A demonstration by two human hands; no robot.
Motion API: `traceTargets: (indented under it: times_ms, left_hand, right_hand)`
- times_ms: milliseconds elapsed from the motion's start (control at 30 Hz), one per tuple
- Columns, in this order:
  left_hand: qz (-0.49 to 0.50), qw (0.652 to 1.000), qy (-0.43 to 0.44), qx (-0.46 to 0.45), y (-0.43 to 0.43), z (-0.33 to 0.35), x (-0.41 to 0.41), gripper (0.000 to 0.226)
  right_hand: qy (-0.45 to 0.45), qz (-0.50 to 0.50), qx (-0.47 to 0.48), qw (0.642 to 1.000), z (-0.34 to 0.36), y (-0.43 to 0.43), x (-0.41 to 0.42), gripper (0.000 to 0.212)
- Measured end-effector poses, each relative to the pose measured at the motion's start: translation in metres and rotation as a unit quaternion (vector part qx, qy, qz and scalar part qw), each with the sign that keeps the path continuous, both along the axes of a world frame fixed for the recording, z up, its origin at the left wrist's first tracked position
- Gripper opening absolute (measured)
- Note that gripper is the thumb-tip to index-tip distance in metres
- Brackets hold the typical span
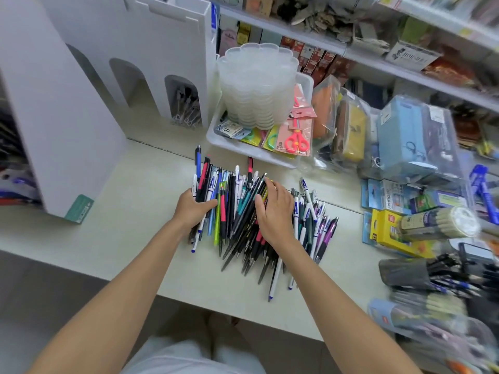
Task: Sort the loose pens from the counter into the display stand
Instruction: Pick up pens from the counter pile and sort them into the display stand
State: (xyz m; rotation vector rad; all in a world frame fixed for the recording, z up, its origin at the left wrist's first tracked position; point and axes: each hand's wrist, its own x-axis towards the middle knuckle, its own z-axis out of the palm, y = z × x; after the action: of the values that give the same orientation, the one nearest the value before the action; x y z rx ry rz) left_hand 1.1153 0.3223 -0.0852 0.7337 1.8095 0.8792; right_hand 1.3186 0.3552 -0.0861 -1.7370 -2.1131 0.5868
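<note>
A big heap of loose pens (237,225) in black, blue, white, red and green lies on the pale counter (129,238). My left hand (193,209) grips a bundle of pens at the heap's left side, thumb curled over them. On the heap's right half lies my right hand (274,211), its fingers bent over several dark pens. The white display stand (89,85) rises at the back left with arched openings; its rightmost arch (185,103) holds several pens.
A white tray (229,143) with stacked clear lids (256,82) and packaged scissors stands behind the heap. Pencil cases, boxes and mesh cups of pens crowd the right side. Shelves of goods run along the back. The counter's front edge is near my body.
</note>
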Motion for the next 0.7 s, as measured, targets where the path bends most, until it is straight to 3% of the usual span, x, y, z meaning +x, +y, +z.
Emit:
traceTargets:
  times_ms: [233,367,467,567,633,700]
  left_hand:
    - [-0.023,0.998,-0.047,0.028,-0.003,0.032,-0.024,0.006]
    - [-0.068,0.983,-0.152,0.071,-0.003,0.069,-0.03,0.007]
    - [-0.159,0.964,-0.194,0.084,-0.003,0.104,-0.023,0.007]
    - [-0.217,0.947,-0.227,0.075,-0.002,0.124,-0.018,0.009]
    - [-0.208,0.947,-0.236,0.072,-0.003,0.129,-0.015,0.008]
    - [-0.166,0.951,-0.252,0.072,-0.003,0.128,-0.011,0.015]
  right_hand:
    - [0.012,-0.002,-0.001,1.0,0.015,0.003,-0.004,0.061]
    - [0.158,0.021,0.031,0.987,0.075,0.017,-0.035,0.051]
    - [0.278,0.062,-0.035,0.958,0.134,0.037,-0.068,0.055]
    - [0.292,0.097,-0.131,0.942,0.16,0.058,-0.092,0.071]
    - [0.293,0.08,-0.162,0.939,0.164,0.063,-0.099,0.06]
    - [0.29,0.07,-0.157,0.941,0.164,0.062,-0.102,0.028]
